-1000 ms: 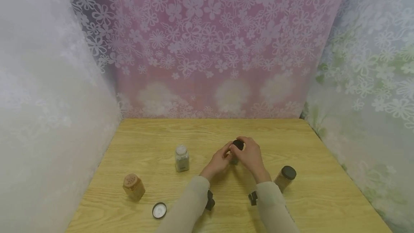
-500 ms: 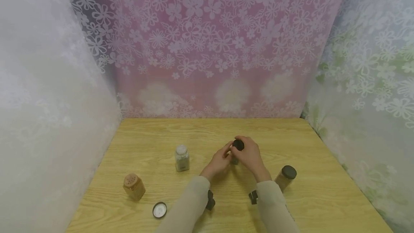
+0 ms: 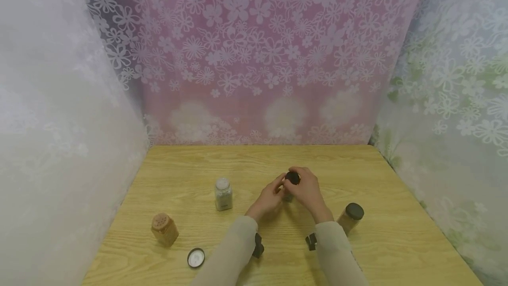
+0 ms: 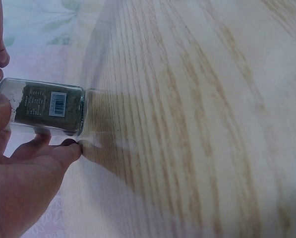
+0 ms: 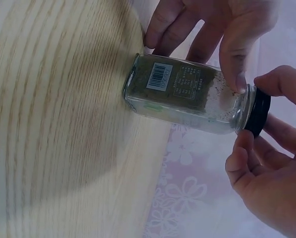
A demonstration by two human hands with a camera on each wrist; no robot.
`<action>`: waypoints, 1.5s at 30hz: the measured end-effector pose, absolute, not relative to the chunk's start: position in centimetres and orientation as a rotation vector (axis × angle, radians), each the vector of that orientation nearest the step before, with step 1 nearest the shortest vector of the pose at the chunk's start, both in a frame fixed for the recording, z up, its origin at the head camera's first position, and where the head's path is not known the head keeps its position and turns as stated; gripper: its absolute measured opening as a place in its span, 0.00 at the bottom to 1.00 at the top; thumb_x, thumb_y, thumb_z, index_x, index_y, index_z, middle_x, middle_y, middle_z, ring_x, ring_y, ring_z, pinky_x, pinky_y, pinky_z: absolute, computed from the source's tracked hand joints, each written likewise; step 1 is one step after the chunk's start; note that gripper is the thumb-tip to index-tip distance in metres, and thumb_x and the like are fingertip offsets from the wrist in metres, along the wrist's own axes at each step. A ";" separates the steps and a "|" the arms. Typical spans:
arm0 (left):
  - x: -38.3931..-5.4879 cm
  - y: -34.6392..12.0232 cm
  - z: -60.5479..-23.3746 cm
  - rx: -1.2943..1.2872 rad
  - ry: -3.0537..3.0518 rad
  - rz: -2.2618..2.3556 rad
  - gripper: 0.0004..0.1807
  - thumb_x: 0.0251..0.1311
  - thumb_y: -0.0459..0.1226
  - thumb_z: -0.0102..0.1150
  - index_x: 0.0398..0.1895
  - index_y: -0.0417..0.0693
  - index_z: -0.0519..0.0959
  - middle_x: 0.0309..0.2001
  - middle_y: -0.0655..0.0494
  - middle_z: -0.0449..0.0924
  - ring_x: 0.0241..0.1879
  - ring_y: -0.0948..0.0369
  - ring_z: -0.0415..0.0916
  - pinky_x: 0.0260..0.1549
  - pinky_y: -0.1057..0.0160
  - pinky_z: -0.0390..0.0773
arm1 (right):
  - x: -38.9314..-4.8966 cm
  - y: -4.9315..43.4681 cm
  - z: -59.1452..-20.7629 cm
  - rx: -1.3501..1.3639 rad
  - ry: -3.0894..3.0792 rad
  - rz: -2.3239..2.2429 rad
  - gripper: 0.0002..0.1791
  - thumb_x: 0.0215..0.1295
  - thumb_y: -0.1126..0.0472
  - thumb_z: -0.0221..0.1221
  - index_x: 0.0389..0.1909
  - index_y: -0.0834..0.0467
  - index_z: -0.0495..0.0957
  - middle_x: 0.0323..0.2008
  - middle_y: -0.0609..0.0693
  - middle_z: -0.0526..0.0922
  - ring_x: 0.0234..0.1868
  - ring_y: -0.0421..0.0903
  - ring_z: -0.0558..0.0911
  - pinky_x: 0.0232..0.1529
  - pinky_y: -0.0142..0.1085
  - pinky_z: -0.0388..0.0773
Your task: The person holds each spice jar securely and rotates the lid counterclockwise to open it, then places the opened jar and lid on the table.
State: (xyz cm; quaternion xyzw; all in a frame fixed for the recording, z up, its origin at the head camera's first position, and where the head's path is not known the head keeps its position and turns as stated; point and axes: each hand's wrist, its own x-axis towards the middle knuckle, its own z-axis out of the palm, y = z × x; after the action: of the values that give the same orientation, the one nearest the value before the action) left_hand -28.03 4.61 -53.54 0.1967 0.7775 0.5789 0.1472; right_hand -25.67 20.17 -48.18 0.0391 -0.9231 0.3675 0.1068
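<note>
A square glass spice jar (image 5: 177, 89), partly filled with greenish-brown powder and bearing a barcode label, stands upright on the table. Its black lid (image 5: 259, 112) sits on the neck. My left hand (image 3: 269, 197) grips the jar's body, thumb on one side and fingers on the other, as the left wrist view shows. With thumb and fingers, my right hand (image 3: 308, 191) pinches the black lid around its edge. In the head view the hands cover much of the jar.
A salt-like white shaker jar (image 3: 224, 195) stands left of the hands. Farther left are an orange-brown shaker jar (image 3: 165, 231) and a loose black-rimmed lid (image 3: 196, 258) lying inside-up. By the right forearm stands a black-lidded jar (image 3: 351, 217). Patterned cloth (image 3: 254, 56) hangs behind the wooden table (image 3: 190, 158).
My right hand's fingers have shifted slightly around the black lid, showing more of its top. The left hand stays on the jar, and the other jars have not moved.
</note>
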 end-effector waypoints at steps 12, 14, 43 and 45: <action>-28.1 4.5 -53.6 0.546 2.248 1.660 0.31 0.84 0.44 0.46 0.85 0.64 0.56 0.81 0.45 0.62 0.79 0.41 0.63 0.76 0.43 0.68 | -26.0 20.0 -48.2 0.042 -2.689 1.099 0.30 0.70 0.56 0.70 0.67 0.65 0.76 0.58 0.66 0.80 0.53 0.61 0.82 0.52 0.53 0.85; -28.1 4.5 -53.5 0.557 2.239 1.662 0.31 0.85 0.44 0.45 0.85 0.64 0.55 0.82 0.46 0.61 0.79 0.40 0.62 0.77 0.42 0.67 | -26.0 20.0 -48.3 0.038 -2.686 1.119 0.32 0.70 0.56 0.70 0.69 0.64 0.74 0.61 0.66 0.79 0.57 0.62 0.82 0.54 0.55 0.85; -28.2 4.6 -53.6 0.571 2.244 1.646 0.31 0.85 0.44 0.43 0.86 0.63 0.53 0.81 0.44 0.63 0.79 0.42 0.62 0.77 0.44 0.67 | -25.8 20.1 -48.3 0.041 -2.704 1.087 0.30 0.70 0.54 0.69 0.65 0.68 0.77 0.57 0.66 0.79 0.46 0.56 0.80 0.49 0.51 0.85; -28.2 4.6 -53.6 0.571 2.244 1.654 0.31 0.85 0.43 0.44 0.86 0.63 0.54 0.80 0.43 0.64 0.79 0.41 0.62 0.76 0.43 0.67 | -25.8 20.1 -48.2 0.038 -2.706 1.094 0.30 0.70 0.55 0.69 0.66 0.67 0.77 0.57 0.65 0.79 0.45 0.55 0.80 0.48 0.49 0.84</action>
State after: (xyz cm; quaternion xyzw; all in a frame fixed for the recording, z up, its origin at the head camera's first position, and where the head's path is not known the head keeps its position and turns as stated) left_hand -28.17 4.62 -53.63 0.1986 0.7800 0.5748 0.1473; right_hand -25.77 20.06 -48.20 0.0129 -0.9214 0.3723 0.1109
